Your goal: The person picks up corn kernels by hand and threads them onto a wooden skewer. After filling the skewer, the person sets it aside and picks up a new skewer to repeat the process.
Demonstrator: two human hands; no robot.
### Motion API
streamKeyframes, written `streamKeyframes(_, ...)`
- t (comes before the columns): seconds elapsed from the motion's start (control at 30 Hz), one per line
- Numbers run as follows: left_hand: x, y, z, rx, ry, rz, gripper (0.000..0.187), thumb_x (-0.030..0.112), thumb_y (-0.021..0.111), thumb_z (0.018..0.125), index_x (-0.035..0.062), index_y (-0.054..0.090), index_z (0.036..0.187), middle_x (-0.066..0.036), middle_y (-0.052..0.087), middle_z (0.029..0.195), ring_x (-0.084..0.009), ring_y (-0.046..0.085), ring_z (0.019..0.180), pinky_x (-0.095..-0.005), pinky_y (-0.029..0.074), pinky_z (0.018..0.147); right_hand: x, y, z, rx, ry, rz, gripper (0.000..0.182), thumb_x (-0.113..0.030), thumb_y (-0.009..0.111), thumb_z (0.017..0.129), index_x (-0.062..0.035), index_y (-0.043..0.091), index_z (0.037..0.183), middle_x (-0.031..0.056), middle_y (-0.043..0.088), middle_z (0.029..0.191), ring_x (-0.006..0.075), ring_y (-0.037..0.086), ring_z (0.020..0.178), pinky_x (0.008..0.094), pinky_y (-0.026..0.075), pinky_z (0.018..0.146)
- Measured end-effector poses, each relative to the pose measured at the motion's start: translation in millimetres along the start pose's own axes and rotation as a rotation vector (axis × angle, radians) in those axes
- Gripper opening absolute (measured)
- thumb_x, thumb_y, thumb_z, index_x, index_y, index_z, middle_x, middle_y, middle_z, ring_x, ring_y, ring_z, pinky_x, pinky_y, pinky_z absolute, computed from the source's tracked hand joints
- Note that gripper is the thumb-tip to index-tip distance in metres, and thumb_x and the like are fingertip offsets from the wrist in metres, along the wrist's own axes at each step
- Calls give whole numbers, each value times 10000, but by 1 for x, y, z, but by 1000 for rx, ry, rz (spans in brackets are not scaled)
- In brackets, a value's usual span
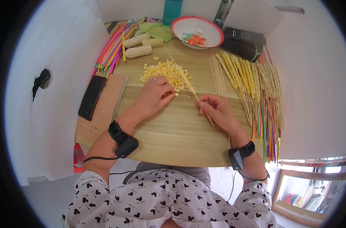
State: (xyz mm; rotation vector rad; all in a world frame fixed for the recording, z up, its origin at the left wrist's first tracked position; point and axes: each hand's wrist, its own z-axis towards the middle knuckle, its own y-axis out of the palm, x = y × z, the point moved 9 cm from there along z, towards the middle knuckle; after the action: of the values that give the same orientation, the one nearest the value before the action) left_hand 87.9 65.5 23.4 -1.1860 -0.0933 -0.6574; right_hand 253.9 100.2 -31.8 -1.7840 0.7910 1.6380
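Observation:
My right hand (217, 109) pinches the lower part of a thin wooden skewer (208, 115). Yellow corn kernels are threaded along its upper part, and its bare tip reaches up and left over a loose pile of corn kernels (161, 71). At the near edge of that pile is my left hand (154, 95), fingers curled, with thumb and forefinger close together. A stray kernel (176, 94) shows beside those fingertips; what lies between them is hidden.
Stripped corn cobs (139, 51) and colourful strips (111, 49) lie at the back left. A phone (92, 97) rests on a brown notebook (98, 114). An enamel bowl (176, 26) stands at the back. Bare skewers (217, 74) and several kernel-covered skewers (241, 72) lie right.

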Motion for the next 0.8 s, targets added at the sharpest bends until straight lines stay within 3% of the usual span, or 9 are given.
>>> streamKeyframes(0.23, 11, -5, 1, 24, 50, -11, 63, 114, 666, 767, 69, 626, 784, -56, 542, 781, -217, 537, 762, -341, 373, 715, -1, 0, -1, -1, 34, 3, 148, -121, 591, 918, 13, 610, 978, -23, 593, 792, 38, 553, 705, 175, 440, 617)
streamKeyframes(0.33, -5, -11, 3, 68, -92, -145, 72, 109, 661, 795, 44, 633, 811, -40, 596, 758, -159, 546, 658, -305, 406, 656, -2, 0, -2, 0, 30, 3, 149, -126, 590, 920, 10, 613, 975, -23, 593, 791, 37, 551, 699, 174, 439, 615)
streamKeyframes(0.4, -39, -15, -4, 206, -385, -499, 102, 114, 639, 848, 13, 638, 862, -36, 646, 762, -89, 538, 599, -242, 435, 596, -1, 0, -2, -2, 26, 2, 150, -128, 590, 920, 10, 614, 973, -23, 593, 791, 36, 550, 698, 174, 438, 614)
streamKeyframes(0.43, -42, -17, -3, 208, -384, -498, 102, 114, 639, 848, 13, 638, 862, -36, 646, 762, -89, 538, 599, -242, 435, 596, -1, 1, -2, -4, 23, 2, 151, -130, 589, 921, 9, 615, 971, -24, 593, 790, 35, 549, 697, 174, 436, 613)
streamKeyframes(0.5, -66, -18, -6, 306, -506, -848, 139, 126, 619, 885, -6, 642, 919, -43, 660, 790, -62, 549, 626, -198, 457, 594, -3, 1, -2, -5, 22, 0, 149, -129, 591, 920, 10, 615, 968, -24, 593, 791, 35, 549, 696, 174, 436, 613)
streamKeyframes(0.8, -142, -39, -31, 660, -657, -1022, 154, 101, 634, 877, 22, 645, 1009, -49, 662, 875, -61, 568, 707, -192, 464, 649, -5, 7, -2, -38, 24, -8, 142, -122, 598, 914, 12, 616, 959, -22, 591, 780, 37, 549, 685, 174, 436, 608)
